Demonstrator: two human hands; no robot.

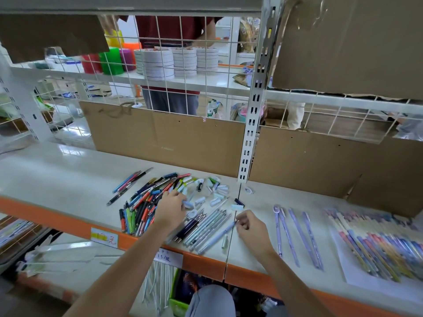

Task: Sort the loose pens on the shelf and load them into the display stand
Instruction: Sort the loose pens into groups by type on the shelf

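Head view
Shelf (68,179): pale top, orange front edge.
Pen (217,236): white, on shelf, long axis diagonal, far end up-right, near end toward front edge.
Right hand (249,227): fingers curled, pinching pen's far end.
Left hand (170,208): fingers bent among pile (146,202); grasp cannot be told.
Purple pens (297,236): right, roughly parallel.

Glossy shelf (68,179), matt cardboard (164,138)
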